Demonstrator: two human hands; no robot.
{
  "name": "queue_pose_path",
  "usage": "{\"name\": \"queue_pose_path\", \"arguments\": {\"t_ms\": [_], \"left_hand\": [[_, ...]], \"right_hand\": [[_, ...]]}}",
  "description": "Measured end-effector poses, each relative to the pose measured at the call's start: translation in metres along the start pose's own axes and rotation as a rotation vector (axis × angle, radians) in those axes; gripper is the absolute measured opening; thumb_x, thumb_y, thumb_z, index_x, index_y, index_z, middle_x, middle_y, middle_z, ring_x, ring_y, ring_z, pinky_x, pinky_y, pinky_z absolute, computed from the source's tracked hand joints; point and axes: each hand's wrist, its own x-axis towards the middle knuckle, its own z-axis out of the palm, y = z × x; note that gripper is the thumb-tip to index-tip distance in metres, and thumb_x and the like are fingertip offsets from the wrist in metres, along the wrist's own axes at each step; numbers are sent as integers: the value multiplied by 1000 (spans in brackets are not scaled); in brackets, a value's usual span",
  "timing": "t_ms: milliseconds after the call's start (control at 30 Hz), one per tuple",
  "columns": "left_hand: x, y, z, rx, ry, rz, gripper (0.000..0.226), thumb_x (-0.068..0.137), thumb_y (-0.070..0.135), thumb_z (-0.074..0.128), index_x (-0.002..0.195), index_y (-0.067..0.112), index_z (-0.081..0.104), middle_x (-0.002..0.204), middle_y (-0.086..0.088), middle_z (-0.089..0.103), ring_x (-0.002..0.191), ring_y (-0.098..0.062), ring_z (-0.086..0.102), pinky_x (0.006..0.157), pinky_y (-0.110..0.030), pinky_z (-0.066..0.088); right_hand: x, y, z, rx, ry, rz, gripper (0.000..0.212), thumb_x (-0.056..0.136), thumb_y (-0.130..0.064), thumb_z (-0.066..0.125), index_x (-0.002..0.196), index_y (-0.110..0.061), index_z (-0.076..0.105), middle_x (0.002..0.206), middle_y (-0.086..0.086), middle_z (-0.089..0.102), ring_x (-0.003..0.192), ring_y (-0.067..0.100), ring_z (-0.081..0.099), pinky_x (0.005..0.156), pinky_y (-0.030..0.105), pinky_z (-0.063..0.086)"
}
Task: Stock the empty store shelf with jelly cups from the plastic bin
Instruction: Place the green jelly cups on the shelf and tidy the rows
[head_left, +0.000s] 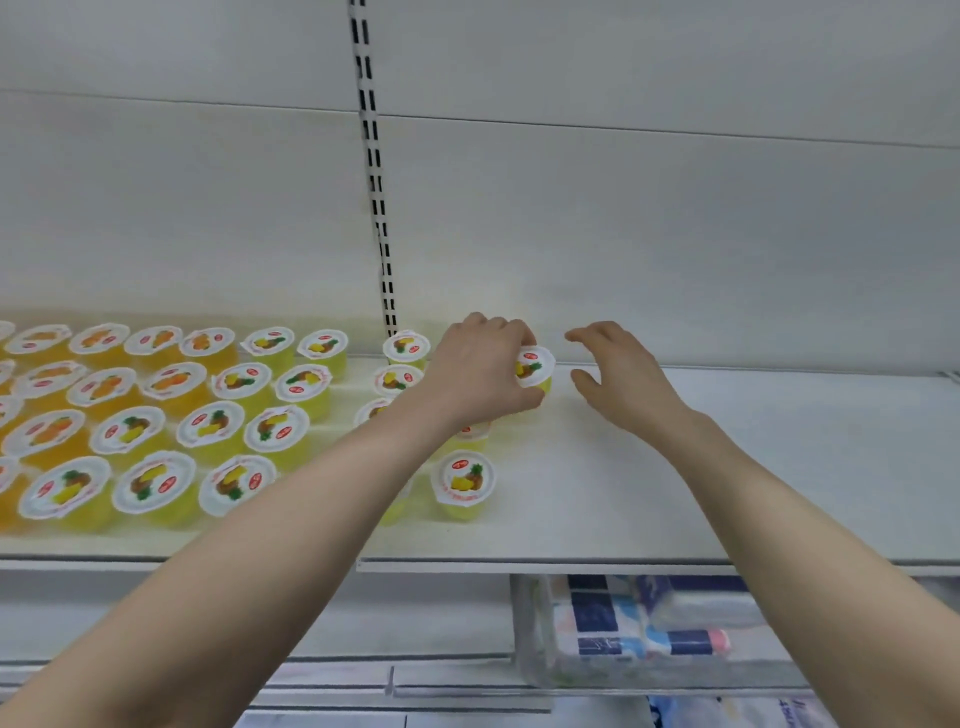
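Observation:
A white store shelf (727, 467) runs across the view. Rows of jelly cups (156, 415) with white foil lids fill its left part, orange ones furthest left, yellow pineapple ones toward the middle. My left hand (478, 369) grips a yellow jelly cup (535, 366) near the back of the shelf, its base on or just above the surface. My right hand (618, 374) hovers just right of that cup, fingers spread and holding nothing. Another yellow cup (462, 483) stands alone nearer the front edge. My left forearm hides part of several cups. The plastic bin is out of view.
The right half of the shelf is bare white surface. A slotted upright rail (376, 182) runs up the white back wall. Below the shelf, packs of tissues (649, 623) in blue and white wrapping lie on a lower shelf.

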Motion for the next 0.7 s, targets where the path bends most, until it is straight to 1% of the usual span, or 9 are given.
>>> {"name": "queue_pose_path", "arguments": {"t_ms": [67, 167, 233, 333, 467, 533, 633, 700], "left_hand": [[4, 2, 8, 74, -57, 21, 58, 72, 53, 65, 121, 24, 57, 108, 1, 62, 103, -24, 49, 83, -33, 35], [4, 4, 17, 137, -114, 49, 58, 72, 54, 64, 122, 24, 58, 106, 0, 65, 101, -25, 48, 78, -32, 31], [4, 5, 20, 144, -125, 46, 56, 73, 53, 63, 120, 23, 60, 105, 0, 66, 100, -24, 48, 76, -31, 31], [4, 6, 20, 156, -134, 41, 55, 74, 52, 63, 121, 24, 60, 106, 0, 65, 101, -24, 48, 78, -33, 34], [4, 5, 20, 176, -150, 46, 55, 74, 49, 64, 124, 25, 59, 110, 1, 64, 102, -24, 47, 77, -32, 32], [2, 4, 21, 187, -147, 48, 58, 74, 52, 64, 126, 25, 58, 113, 1, 63, 103, -24, 48, 80, -33, 35], [-1, 4, 21, 178, -146, 34, 71, 71, 61, 66, 131, 25, 54, 121, 1, 60, 109, -25, 49, 91, -35, 37], [-5, 3, 17, 154, -135, 21, 74, 70, 66, 64, 131, 25, 54, 123, 1, 59, 110, -25, 49, 94, -36, 39]], "right_hand": [[-2, 6, -2, -19, 9, 9, 47, 92, -15, 58, 138, -13, 49, 137, 9, 47, 122, 28, 48, 103, 37, 38], [-3, 12, -3, -32, 16, 20, 46, 93, -16, 57, 138, -13, 50, 138, 9, 48, 122, 28, 48, 103, 37, 38], [-3, 14, -3, -35, 12, 21, 45, 94, -17, 57, 138, -14, 50, 138, 9, 48, 122, 28, 48, 103, 38, 38], [-2, 15, -2, -30, 9, 17, 44, 94, -17, 56, 138, -13, 50, 138, 9, 48, 122, 29, 48, 103, 39, 38], [0, 13, -3, -23, 4, 10, 43, 95, -18, 56, 137, -12, 50, 137, 10, 49, 122, 29, 48, 102, 40, 39], [1, 10, -4, -19, 7, 4, 43, 94, -17, 56, 137, -12, 51, 137, 10, 49, 122, 29, 48, 102, 41, 39], [2, 6, -7, -16, 10, -12, 43, 94, -17, 56, 137, -12, 51, 137, 10, 49, 122, 29, 48, 101, 42, 39], [2, 3, -10, -17, 13, -24, 43, 95, -18, 56, 137, -12, 51, 137, 10, 49, 123, 29, 48, 101, 41, 39]]}}
